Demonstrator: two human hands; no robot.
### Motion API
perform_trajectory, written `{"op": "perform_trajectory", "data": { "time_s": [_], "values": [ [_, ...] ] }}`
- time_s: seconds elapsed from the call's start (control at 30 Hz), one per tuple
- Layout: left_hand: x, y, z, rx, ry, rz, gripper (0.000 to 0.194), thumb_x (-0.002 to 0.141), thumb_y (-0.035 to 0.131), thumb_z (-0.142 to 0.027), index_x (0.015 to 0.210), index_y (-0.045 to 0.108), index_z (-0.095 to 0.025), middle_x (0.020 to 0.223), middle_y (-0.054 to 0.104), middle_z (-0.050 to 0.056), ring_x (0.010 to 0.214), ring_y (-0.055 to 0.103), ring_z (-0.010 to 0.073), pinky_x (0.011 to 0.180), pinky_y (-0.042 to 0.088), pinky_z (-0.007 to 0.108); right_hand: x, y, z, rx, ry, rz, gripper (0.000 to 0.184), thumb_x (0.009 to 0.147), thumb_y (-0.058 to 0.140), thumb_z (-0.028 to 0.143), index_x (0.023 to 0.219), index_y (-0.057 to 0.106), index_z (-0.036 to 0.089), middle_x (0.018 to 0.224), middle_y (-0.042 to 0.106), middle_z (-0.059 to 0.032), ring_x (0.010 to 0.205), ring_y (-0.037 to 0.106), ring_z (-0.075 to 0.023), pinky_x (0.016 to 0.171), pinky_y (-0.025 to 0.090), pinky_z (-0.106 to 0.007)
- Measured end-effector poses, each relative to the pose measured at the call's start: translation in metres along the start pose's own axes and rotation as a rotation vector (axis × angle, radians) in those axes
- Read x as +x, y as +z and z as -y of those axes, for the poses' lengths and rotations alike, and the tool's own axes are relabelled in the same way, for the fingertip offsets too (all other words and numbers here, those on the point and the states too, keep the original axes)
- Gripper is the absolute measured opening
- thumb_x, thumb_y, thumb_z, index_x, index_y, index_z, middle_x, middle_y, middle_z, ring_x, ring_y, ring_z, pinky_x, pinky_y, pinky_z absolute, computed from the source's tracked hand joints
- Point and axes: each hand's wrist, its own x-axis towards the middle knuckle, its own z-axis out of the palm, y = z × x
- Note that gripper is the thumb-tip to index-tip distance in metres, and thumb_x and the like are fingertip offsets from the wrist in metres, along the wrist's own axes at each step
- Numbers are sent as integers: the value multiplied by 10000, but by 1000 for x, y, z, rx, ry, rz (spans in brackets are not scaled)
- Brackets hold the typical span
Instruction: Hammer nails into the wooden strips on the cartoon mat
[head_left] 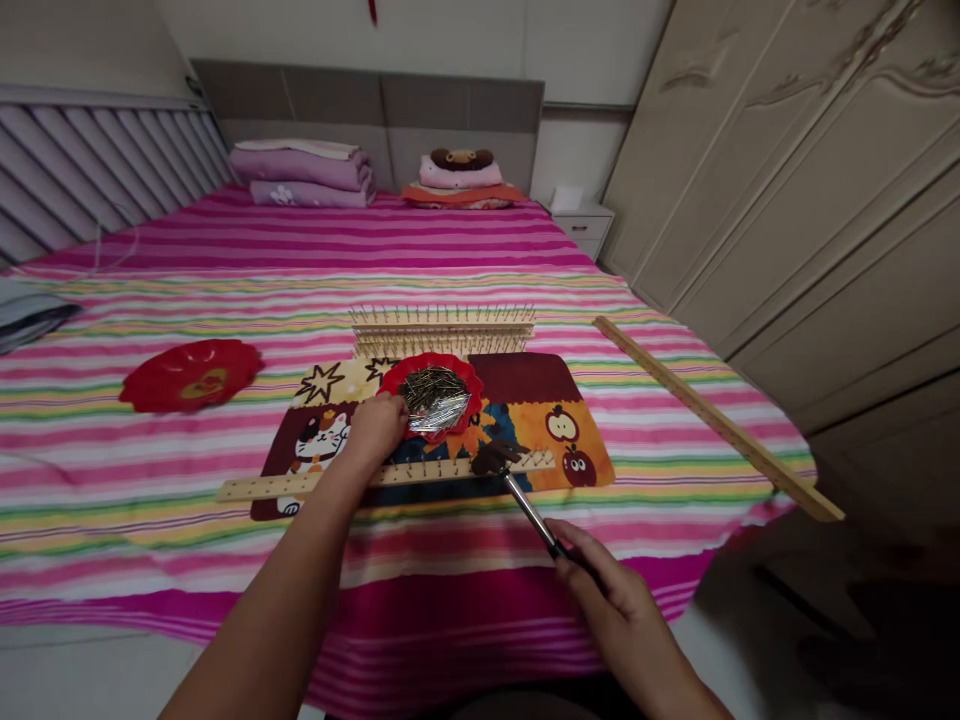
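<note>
My right hand (pixel 619 600) is wrapped round the dark grip of a hammer (pixel 529 505). Its dark head rests over a wooden strip (pixel 262 487) with a row of nails standing in its right part and bare holes at its left end. At the left rim of a red scalloped bowl (pixel 474 372), my left hand (pixel 381 425) has its fingers curled together. What they pinch, if anything, is hidden. Many loose nails (pixel 431 390) fill the bowl. Under bowl and strip lies a patterned mat (pixel 525 378) with a cat and apples.
Behind the bowl, several nail-studded wooden strips (pixel 442 328) lie side by side. A bare wooden strip (pixel 697 410) slants at the right, past the bed edge. Another red dish (pixel 169 378) sits left on the striped bedspread (pixel 187 520). Folded bedding (pixel 307 172) is stacked at the headboard.
</note>
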Motion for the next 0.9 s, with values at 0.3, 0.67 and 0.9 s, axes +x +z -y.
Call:
{"op": "perform_trajectory", "data": {
  "time_s": [0.3,0.67,0.9],
  "values": [
    [12,0,-15,92,-2,81,278,772,419,-210,854,678,-152,959,669,136,892,604,266,780,393,386,-6,2,-1,30,6,36,347,828,512,359,1128,625,226,862,710,-33,899,656,-175,845,488,-245],
    [7,0,9,-301,-11,-81,200,761,433,-251,757,615,-169,833,649,77,798,583,190,728,404,297,-5,1,2,34,23,19,366,827,510,410,1120,644,238,814,711,-28,841,662,-191,780,526,-264],
    [-37,-3,29,-1406,-271,-125,322,544,686,-367,762,594,-149,585,562,-32,526,481,88,527,377,219,-7,0,-1,31,32,27,363,822,534,372,1142,628,227,957,717,-40,906,658,-175,811,504,-230]
  ]
}}
